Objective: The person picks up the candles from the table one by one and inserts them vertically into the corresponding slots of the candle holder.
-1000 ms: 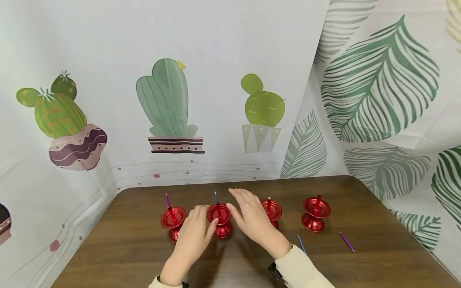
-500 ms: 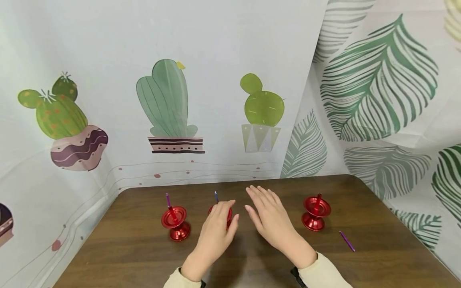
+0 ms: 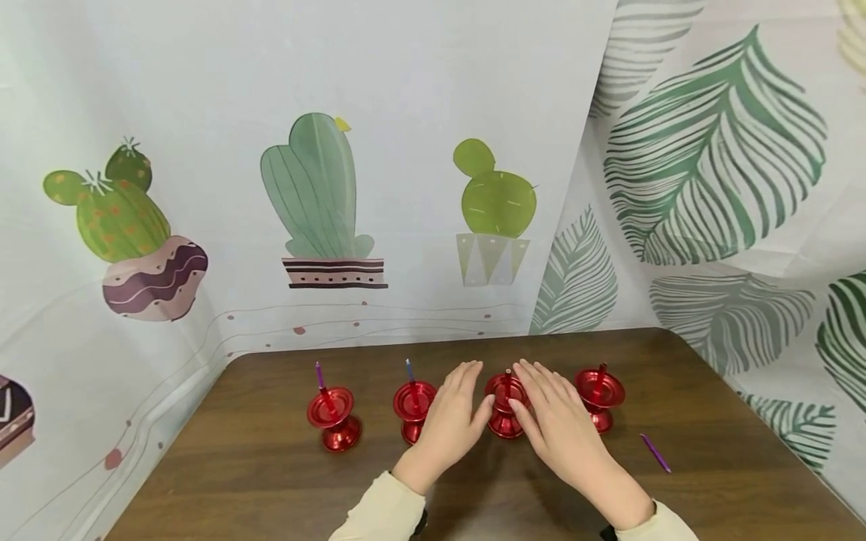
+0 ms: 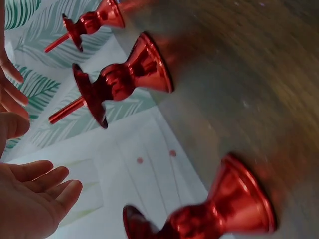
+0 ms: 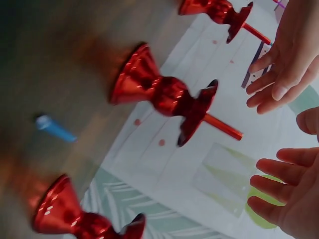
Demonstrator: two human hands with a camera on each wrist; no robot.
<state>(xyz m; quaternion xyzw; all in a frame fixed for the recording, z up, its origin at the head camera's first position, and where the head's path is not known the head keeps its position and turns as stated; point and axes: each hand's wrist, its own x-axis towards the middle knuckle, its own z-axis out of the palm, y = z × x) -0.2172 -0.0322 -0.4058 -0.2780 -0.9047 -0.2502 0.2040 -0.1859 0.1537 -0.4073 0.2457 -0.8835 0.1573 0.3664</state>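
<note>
A red metal candlestick point(image 3: 506, 424) with an upright tube stands between my two hands. My left hand point(image 3: 449, 424), its fingers extended, is held on its left, partly covering a second candlestick point(image 3: 409, 406) that carries a thin blue candle-like stick point(image 3: 410, 370). On the right, my right hand point(image 3: 564, 432) is spread with long fingers, in front of part of another candlestick point(image 3: 600, 391). In both wrist views the hands are apart from the middle candlestick point(image 5: 169, 97), palms facing it. Neither holds anything.
Far left stands a candlestick point(image 3: 330, 413) topped by a thin purple stick point(image 3: 320, 376). A loose purple stick point(image 3: 655, 453) lies on the brown table point(image 3: 271, 481) at right. A blue stick point(image 5: 56, 129) lies on the table in the right wrist view. A patterned cloth point(image 3: 413, 150) hangs behind.
Both hands have moved to the right, from around the second candlestick to either side of the third. The candlesticks stand where they were.
</note>
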